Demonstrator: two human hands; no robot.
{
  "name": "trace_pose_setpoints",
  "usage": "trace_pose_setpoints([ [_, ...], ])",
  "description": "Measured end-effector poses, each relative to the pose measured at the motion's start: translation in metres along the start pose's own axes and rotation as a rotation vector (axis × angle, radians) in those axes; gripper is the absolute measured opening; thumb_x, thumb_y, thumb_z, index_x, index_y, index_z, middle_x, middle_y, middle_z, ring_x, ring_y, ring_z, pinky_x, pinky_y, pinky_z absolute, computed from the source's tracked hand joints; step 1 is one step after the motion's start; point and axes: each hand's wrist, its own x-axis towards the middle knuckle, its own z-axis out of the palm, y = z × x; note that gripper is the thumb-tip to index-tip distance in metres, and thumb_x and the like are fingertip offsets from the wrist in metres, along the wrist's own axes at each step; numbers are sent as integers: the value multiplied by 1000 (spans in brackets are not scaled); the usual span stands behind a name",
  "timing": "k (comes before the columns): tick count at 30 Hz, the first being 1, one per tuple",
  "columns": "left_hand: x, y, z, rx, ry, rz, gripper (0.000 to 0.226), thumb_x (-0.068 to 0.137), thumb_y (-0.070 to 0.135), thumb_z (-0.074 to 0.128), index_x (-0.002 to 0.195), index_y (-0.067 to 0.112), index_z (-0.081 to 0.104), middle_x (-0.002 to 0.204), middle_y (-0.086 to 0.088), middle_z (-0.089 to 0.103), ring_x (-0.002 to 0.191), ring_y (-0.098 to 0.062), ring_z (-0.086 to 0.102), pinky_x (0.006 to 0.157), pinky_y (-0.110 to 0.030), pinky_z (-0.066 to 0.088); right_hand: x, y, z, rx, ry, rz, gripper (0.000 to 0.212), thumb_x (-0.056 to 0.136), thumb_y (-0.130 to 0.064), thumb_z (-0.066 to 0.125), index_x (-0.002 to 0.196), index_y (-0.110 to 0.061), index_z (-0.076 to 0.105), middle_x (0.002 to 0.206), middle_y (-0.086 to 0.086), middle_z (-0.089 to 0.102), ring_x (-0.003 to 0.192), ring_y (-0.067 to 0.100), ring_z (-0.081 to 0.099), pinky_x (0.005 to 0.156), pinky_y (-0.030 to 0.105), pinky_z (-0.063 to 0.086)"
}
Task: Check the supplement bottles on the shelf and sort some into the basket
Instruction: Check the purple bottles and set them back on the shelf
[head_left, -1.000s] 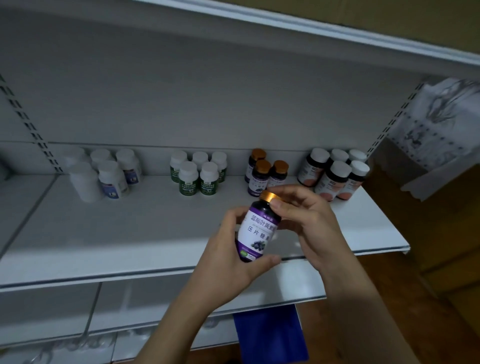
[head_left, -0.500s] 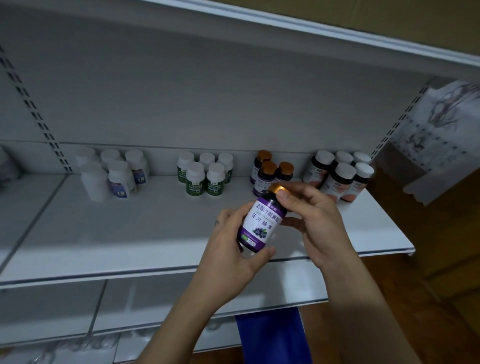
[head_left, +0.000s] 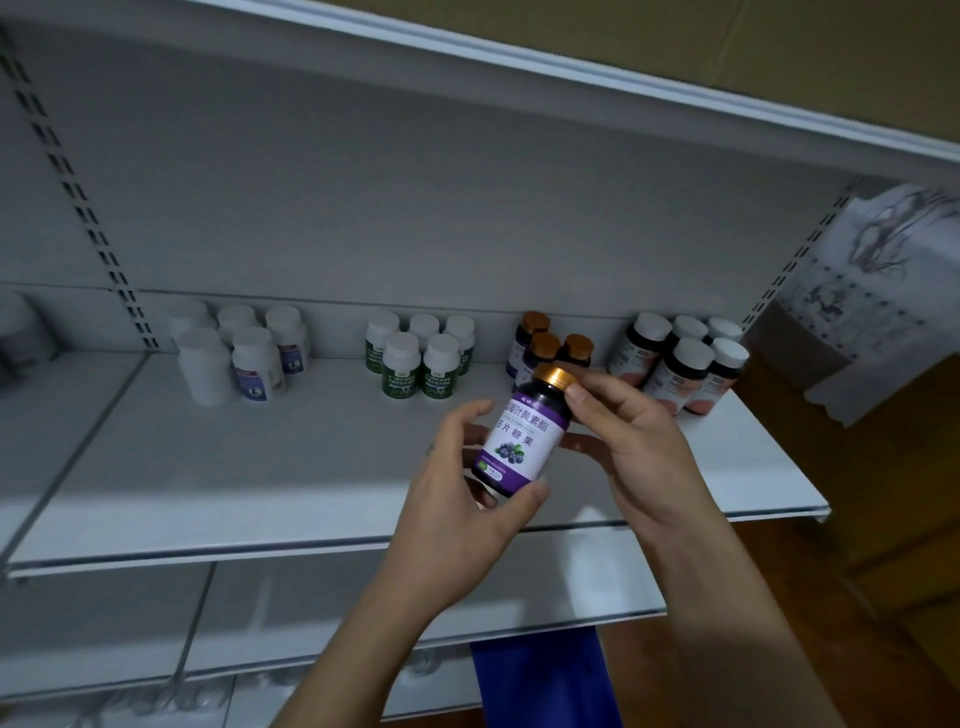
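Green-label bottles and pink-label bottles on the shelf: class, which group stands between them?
In the head view, three dark bottles with orange-gold caps stand between them, partly behind the held bottle.

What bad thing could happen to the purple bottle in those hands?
1. The purple-label bottle is tilted in the air over the shelf, with the left hand gripping it low down and the right hand pinching its gold cap; it might slip and fall.
2. Going back, it could knock over the gold-capped bottles standing close together behind it.
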Motion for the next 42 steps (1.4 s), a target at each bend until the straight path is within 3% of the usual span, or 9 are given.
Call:
trace_pose_setpoints([
  [5,-3,-1,-2,-49,-10,10,55,80,26,76,121,38,42,110,15,59,88,-2,60,67,-12,47,-1,3,4,28,-40,5,26,93,-11,54,117,-12,66,106,2,74,97,12,68,80,26,55],
  [12,-4,2,1,-88,-46,48,40,88,21,68,116,37,43,101,21,60,83,-7,61,68,-19,52,-1,0,-6,127,-129,3,38,82,-12,65,120,-12,64,113,8,70,104,18,65,89,33,52],
  [16,-3,6,9,-12,-72,83,44,87,27,68,120,39,41,105,20,58,86,-4,60,69,-12,48,4,-4,-13,129,-111,-2,32,79,-9,67,111,-13,66,100,3,73,93,16,67,78,31,54],
  [21,4,9,25,248,-81,161,73,75,42,78,134,36,35,115,18,40,96,8,46,77,-3,38,10,-11,-20,65,-1,6,32,69,-23,70,100,-16,68,90,-3,74,84,10,68,68,31,54],
  [26,6,9,34,233,-14,182,63,77,32,77,128,41,41,110,17,41,99,7,47,77,-5,40,8,-13,-23,12,33,-8,37,66,-32,72,99,-15,68,88,-2,72,79,10,67,64,29,54],
  [32,6,12,34,174,1,166,62,80,34,75,130,38,39,119,20,46,109,6,47,85,-6,40,7,-19,-27,11,8,-30,43,71,-33,68,109,-14,69,98,0,75,88,10,70,67,24,54],
  [38,8,12,32,135,4,153,62,80,35,74,131,38,38,121,17,51,105,0,52,80,-13,44,8,-20,-27,14,5,-74,51,71,-36,69,116,-12,67,105,1,74,97,15,69,73,26,53],
  [42,7,12,30,97,8,118,60,79,36,75,125,41,38,115,21,54,100,-1,55,75,-12,45,7,-19,-26,49,-33,-83,46,75,-30,64,118,-11,65,103,-3,74,96,12,69,76,25,55],
])
